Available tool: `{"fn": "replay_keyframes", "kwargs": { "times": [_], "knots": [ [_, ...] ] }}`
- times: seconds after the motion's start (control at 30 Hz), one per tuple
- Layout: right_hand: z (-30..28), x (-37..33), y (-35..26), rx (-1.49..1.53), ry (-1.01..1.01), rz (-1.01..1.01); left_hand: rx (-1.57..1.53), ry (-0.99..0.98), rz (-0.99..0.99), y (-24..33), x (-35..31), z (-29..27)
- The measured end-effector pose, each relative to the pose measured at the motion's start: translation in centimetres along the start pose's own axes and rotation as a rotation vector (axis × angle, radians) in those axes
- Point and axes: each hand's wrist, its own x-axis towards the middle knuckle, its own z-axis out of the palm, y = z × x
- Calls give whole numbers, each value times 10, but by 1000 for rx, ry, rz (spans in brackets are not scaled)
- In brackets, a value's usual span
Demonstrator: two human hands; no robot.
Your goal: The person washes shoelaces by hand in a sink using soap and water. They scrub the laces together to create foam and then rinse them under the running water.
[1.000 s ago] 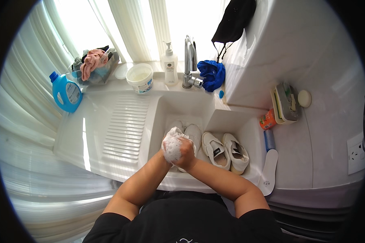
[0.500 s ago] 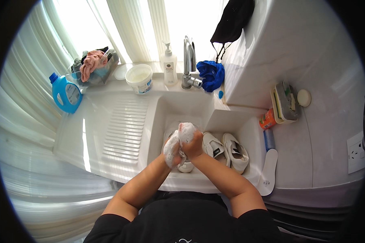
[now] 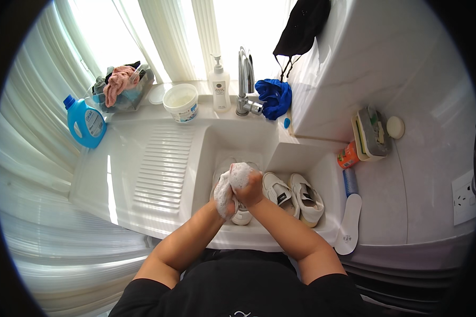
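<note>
Thick white foam covers both of my hands, which are pressed together above the sink basin. My left hand is closed, its fingers hidden by suds. Closed like a fist, my right hand meets it from the right; whatever lies between them is hidden by the foam. Right below them a white shoe shows in part, with its toe end and other parts covered by my hands. On the right part of the sink lie two more white shoes, a left one and a right one, side by side.
Left of the basin is a ribbed washboard. Along the back stand a blue detergent bottle, a white tub, a pump bottle, the faucet and a blue cloth. A white insole and a blue brush lie at right.
My foamy hands have shifted very slightly and stay pressed together over the basin. The shoes and bottles keep their places.
</note>
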Motion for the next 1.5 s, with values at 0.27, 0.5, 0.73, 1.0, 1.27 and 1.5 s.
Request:
{"fn": "replay_keyframes", "kwargs": {
  "times": [0.27, 0.5, 0.73, 1.0, 1.27, 1.5],
  "knots": [
    [-13, 20, 38, 638, 366, 549, -284, -216, -61, 36, 0, -22],
    [-42, 17, 8, 910, 88, 1077, -261, -74, 39, 50, -12, -3],
    [-43, 0, -26, 1065, -519, 1276, -188, -157, 14, 39, -22, 17],
    [-30, -8, -25, 781, -22, 700, 100, -35, 320, 20, -13, 11],
    [-4, 9, 3, 50, 38, 531, 51, -118, 250, -9, -2, -12],
    [0, -4, -6, -12, -76, 353, -60, 50, 136, -9, 7, -11]
  ]
}}
